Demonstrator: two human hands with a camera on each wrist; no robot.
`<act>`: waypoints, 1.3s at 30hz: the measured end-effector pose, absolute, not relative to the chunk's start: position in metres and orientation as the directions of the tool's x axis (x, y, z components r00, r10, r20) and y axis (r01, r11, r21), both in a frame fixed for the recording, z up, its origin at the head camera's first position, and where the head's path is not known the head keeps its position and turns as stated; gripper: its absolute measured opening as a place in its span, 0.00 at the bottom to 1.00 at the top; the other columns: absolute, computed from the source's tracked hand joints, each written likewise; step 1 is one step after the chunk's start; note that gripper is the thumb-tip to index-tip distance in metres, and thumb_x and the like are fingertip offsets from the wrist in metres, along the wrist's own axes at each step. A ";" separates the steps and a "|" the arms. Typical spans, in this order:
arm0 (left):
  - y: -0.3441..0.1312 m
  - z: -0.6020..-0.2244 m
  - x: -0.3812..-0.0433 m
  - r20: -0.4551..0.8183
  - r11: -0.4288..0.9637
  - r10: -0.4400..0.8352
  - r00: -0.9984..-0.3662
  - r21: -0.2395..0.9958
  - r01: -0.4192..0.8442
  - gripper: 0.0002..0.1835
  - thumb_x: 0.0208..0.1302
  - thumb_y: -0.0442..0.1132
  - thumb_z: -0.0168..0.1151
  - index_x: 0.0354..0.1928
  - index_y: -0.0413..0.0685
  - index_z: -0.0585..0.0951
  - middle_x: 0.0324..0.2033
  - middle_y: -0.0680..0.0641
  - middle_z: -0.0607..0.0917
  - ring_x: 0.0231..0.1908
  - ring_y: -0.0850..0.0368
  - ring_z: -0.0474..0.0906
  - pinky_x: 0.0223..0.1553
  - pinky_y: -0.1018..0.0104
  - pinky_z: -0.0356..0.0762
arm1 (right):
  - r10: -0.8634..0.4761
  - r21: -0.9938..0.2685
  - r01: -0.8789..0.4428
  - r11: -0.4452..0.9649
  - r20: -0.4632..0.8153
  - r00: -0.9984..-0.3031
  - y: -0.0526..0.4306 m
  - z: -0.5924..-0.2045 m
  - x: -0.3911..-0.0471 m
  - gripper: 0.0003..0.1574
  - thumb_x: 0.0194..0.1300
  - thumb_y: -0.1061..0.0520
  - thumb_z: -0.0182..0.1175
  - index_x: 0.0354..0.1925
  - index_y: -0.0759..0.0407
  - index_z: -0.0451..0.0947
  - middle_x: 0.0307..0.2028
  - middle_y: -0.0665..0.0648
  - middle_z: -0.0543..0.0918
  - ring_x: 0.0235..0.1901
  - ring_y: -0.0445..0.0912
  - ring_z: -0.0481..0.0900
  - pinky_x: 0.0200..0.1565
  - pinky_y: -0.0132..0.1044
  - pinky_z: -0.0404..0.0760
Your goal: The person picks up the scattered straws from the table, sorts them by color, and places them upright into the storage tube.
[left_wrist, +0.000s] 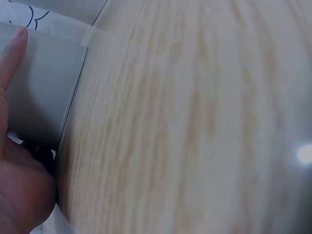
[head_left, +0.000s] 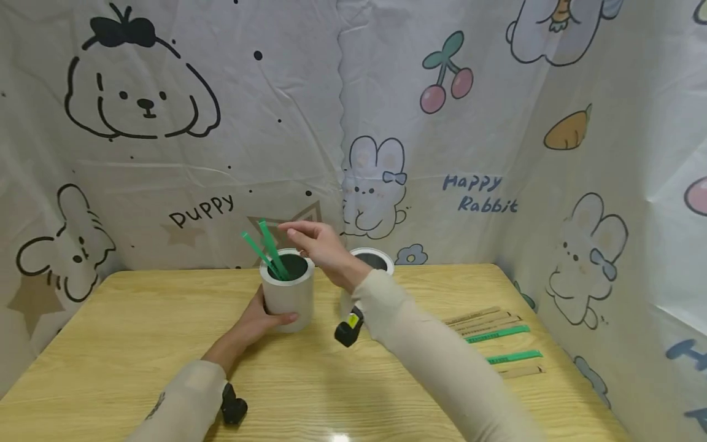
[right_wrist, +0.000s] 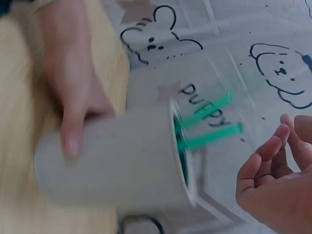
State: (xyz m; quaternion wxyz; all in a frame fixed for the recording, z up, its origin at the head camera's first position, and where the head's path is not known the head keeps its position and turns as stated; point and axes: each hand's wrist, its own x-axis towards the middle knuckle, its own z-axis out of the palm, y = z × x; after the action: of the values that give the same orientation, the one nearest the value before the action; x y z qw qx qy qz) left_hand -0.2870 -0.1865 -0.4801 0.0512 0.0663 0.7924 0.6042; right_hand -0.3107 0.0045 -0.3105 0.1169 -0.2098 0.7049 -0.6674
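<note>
Green stick packets (head_left: 271, 245), two of them, slim and straight, leaned inside one of two white canisters (head_left: 288, 307), lower ends hidden. The left hand (head_left: 258, 318) gripped that canister; the right hand's (head_left: 326, 248) fingers, loosely bent, held nothing beside them. Two more green packets (head_left: 513, 356) and several brown packets (head_left: 521, 371), partly hidden, lay rightward.

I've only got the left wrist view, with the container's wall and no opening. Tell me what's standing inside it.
Observer: Two green strips lean in the white cup that the left hand grips, their tops above the rim.
Operator: Now report whether the right hand is holding another one.
Observer: The right wrist view shows no strip in the right hand; its fingers are bent beside the cup's mouth.
Operator: Then name what's lying out on the right.
Observer: Loose green strips and several tan strips lie on the right side of the table.
</note>
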 end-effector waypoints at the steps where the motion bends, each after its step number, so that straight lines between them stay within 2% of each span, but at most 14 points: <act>1: -0.186 -0.480 -0.287 -0.001 0.265 0.168 -0.986 0.963 0.044 0.57 0.59 0.44 0.74 0.79 0.44 0.45 0.75 0.35 0.60 0.74 0.36 0.60 0.75 0.39 0.58 | -0.463 -0.983 -0.165 0.086 0.107 -0.880 0.014 -0.309 -0.309 0.21 0.79 0.56 0.52 0.62 0.62 0.78 0.37 0.45 0.74 0.36 0.42 0.69 0.43 0.32 0.72; 3: -0.184 -0.481 -0.286 -0.006 0.275 0.161 -0.987 0.961 0.039 0.58 0.59 0.45 0.75 0.79 0.44 0.44 0.75 0.35 0.60 0.74 0.35 0.59 0.75 0.39 0.57 | -0.485 -0.964 -0.212 0.159 0.110 -0.868 0.038 -0.307 -0.306 0.21 0.79 0.55 0.51 0.62 0.62 0.78 0.38 0.48 0.75 0.37 0.45 0.69 0.44 0.35 0.73; 5: -0.184 -0.481 -0.286 -0.016 0.287 0.146 -0.989 0.958 0.027 0.59 0.58 0.46 0.75 0.80 0.45 0.44 0.75 0.35 0.59 0.75 0.36 0.58 0.75 0.39 0.57 | -0.502 -0.948 -0.240 0.211 0.106 -0.859 0.066 -0.309 -0.301 0.21 0.79 0.55 0.52 0.61 0.63 0.78 0.43 0.52 0.79 0.42 0.47 0.74 0.49 0.36 0.75; 6: -0.184 -0.481 -0.286 -0.018 0.292 0.142 -0.990 0.956 0.024 0.59 0.58 0.46 0.75 0.80 0.45 0.44 0.76 0.35 0.59 0.75 0.36 0.58 0.75 0.39 0.56 | -0.511 -0.941 -0.250 0.230 0.101 -0.853 0.081 -0.311 -0.299 0.21 0.78 0.54 0.52 0.61 0.64 0.78 0.48 0.54 0.82 0.47 0.48 0.77 0.53 0.38 0.77; 9: -0.184 -0.481 -0.286 -0.024 0.302 0.138 -0.990 0.953 0.019 0.59 0.58 0.46 0.75 0.80 0.45 0.44 0.76 0.35 0.59 0.75 0.36 0.57 0.76 0.39 0.55 | -0.533 -0.918 -0.269 0.292 0.078 -0.842 0.125 -0.325 -0.291 0.22 0.78 0.55 0.53 0.61 0.68 0.77 0.56 0.63 0.81 0.53 0.54 0.77 0.58 0.43 0.77; 14: -0.185 -0.477 -0.284 -0.030 0.303 0.134 -0.991 0.953 0.012 0.59 0.58 0.46 0.75 0.80 0.45 0.44 0.76 0.35 0.58 0.76 0.36 0.56 0.76 0.39 0.54 | -0.520 -0.871 -0.266 0.414 0.014 -0.854 0.193 -0.355 -0.282 0.23 0.78 0.52 0.53 0.60 0.67 0.78 0.48 0.60 0.81 0.44 0.46 0.76 0.53 0.41 0.77; 16: -0.185 -0.477 -0.284 -0.030 0.305 0.136 -0.990 0.952 0.013 0.59 0.59 0.46 0.75 0.80 0.45 0.43 0.76 0.35 0.58 0.76 0.35 0.56 0.76 0.39 0.54 | -0.515 -0.844 -0.256 0.471 -0.027 -0.857 0.219 -0.368 -0.279 0.25 0.78 0.50 0.53 0.61 0.65 0.77 0.51 0.59 0.81 0.45 0.44 0.76 0.52 0.41 0.77; 20: -0.184 -0.478 -0.285 -0.033 0.305 0.142 -0.989 0.952 0.012 0.59 0.59 0.47 0.75 0.80 0.45 0.43 0.76 0.35 0.57 0.76 0.35 0.55 0.76 0.38 0.54 | -0.531 -0.822 -0.230 0.521 -0.101 -0.842 0.270 -0.394 -0.276 0.27 0.77 0.49 0.55 0.63 0.66 0.76 0.60 0.68 0.78 0.51 0.49 0.80 0.55 0.45 0.80; 22: -0.184 -0.479 -0.286 -0.038 0.305 0.143 -0.989 0.952 0.008 0.59 0.59 0.47 0.75 0.80 0.46 0.42 0.77 0.35 0.57 0.76 0.35 0.55 0.76 0.38 0.53 | -0.545 -0.820 -0.225 0.527 -0.123 -0.830 0.293 -0.405 -0.275 0.26 0.77 0.51 0.56 0.63 0.68 0.75 0.60 0.71 0.78 0.52 0.50 0.81 0.54 0.45 0.82; 24: -0.185 -0.480 -0.286 -0.044 0.307 0.137 -0.990 0.952 0.000 0.59 0.59 0.47 0.75 0.80 0.46 0.42 0.77 0.35 0.57 0.76 0.36 0.55 0.77 0.38 0.53 | -0.553 -0.824 -0.216 0.524 -0.135 -0.822 0.312 -0.415 -0.276 0.25 0.75 0.53 0.57 0.61 0.70 0.76 0.57 0.73 0.79 0.48 0.48 0.81 0.51 0.42 0.83; 27: -0.185 -0.480 -0.286 -0.043 0.312 0.134 -0.990 0.950 0.001 0.60 0.59 0.48 0.75 0.80 0.46 0.42 0.77 0.35 0.57 0.76 0.35 0.54 0.76 0.38 0.53 | -0.554 -0.813 -0.239 0.531 -0.120 -0.824 0.334 -0.429 -0.279 0.22 0.74 0.56 0.59 0.58 0.70 0.78 0.54 0.72 0.81 0.44 0.41 0.82 0.47 0.35 0.83; 30: -0.185 -0.480 -0.286 -0.038 0.310 0.137 -0.990 0.951 0.006 0.59 0.59 0.48 0.74 0.80 0.46 0.42 0.77 0.35 0.56 0.76 0.35 0.54 0.76 0.37 0.53 | -0.557 -0.793 -0.279 0.542 -0.090 -0.826 0.349 -0.440 -0.280 0.19 0.72 0.58 0.61 0.55 0.70 0.81 0.53 0.71 0.84 0.43 0.36 0.83 0.45 0.30 0.83; 35: -0.183 -0.480 -0.285 -0.032 0.294 0.141 -0.989 0.956 0.011 0.59 0.59 0.46 0.74 0.80 0.45 0.41 0.77 0.35 0.56 0.76 0.35 0.54 0.76 0.38 0.53 | -0.544 -0.736 -0.338 0.587 -0.049 -0.838 0.357 -0.451 -0.279 0.15 0.67 0.60 0.66 0.50 0.66 0.85 0.50 0.69 0.85 0.42 0.34 0.81 0.39 0.29 0.81; 39: -0.183 -0.481 -0.285 -0.029 0.292 0.145 -0.989 0.956 0.015 0.59 0.60 0.45 0.74 0.80 0.45 0.41 0.77 0.35 0.56 0.76 0.35 0.54 0.76 0.37 0.53 | -0.509 -0.673 -0.366 0.642 -0.017 -0.861 0.357 -0.458 -0.279 0.10 0.64 0.60 0.68 0.44 0.63 0.87 0.47 0.66 0.87 0.42 0.36 0.80 0.40 0.28 0.79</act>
State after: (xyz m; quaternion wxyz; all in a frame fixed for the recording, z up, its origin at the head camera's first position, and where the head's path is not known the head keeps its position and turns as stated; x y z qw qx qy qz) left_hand -0.2848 -0.1829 -0.4805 0.0549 0.0497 0.8017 0.5931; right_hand -0.2791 0.3567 -0.4583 0.1029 -0.2430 0.9003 -0.3462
